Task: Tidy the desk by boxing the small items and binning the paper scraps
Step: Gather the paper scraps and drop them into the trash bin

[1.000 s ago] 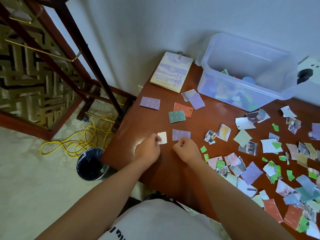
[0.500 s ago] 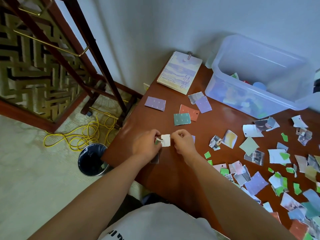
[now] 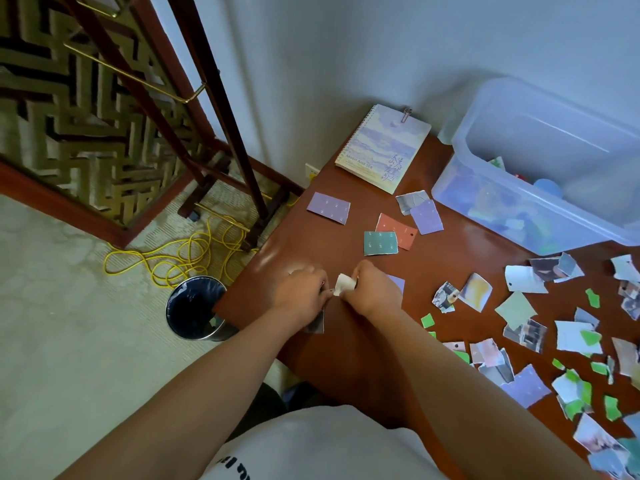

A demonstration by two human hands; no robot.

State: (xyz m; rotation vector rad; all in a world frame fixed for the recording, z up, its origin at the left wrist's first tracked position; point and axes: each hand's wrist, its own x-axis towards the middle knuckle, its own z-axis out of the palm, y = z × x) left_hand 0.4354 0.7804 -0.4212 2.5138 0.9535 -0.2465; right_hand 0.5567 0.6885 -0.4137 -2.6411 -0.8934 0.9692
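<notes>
1. the white scrap (image 3: 343, 284), which was lying flat on the desk (image 3: 346, 358) a second ago, is now being held up off the wood between the two hands, near the desk's front left corner.
2. the right hand (image 3: 372, 289) is pinching it with curled fingers. the left hand (image 3: 301, 292) is meeting its other edge while gripping a greyish scrap (image 3: 317, 323) that is hanging below the palm.
3. the hands have come together, and the right one is now hiding part of the lilac card (image 3: 397, 283).
4. this is looking like scraps being gathered for the bin (image 3: 195, 311), which is standing on the floor just beside that corner.
5. many torn pieces (image 3: 516, 310) are still lying across the desk's right side, and the clear box (image 3: 540, 168) is sitting at the back, so most of the tidying is still waiting.
</notes>
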